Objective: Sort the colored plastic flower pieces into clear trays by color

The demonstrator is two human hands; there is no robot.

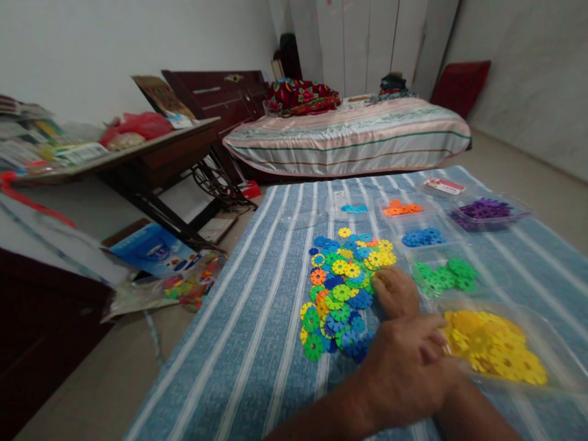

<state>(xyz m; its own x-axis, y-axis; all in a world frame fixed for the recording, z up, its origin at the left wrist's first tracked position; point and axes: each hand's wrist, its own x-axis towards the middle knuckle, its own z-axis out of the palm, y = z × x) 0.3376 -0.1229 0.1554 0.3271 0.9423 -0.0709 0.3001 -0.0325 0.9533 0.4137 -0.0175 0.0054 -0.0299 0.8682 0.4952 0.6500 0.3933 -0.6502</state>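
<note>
Hands (399,294) block right of the pile (341,293); left's passable.

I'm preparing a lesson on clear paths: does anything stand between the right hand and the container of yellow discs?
Partly: the left hand crosses over the right forearm, its fingers near the left edge of the clear plastic container, between it and the right hand. I see no other obstacle.

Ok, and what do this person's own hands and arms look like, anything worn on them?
Both the left hand and right hand look ungloved, with no ring that I can make out through the blur. No sleeve shows on the left forearm or right forearm; the right wrist is largely hidden.
</note>
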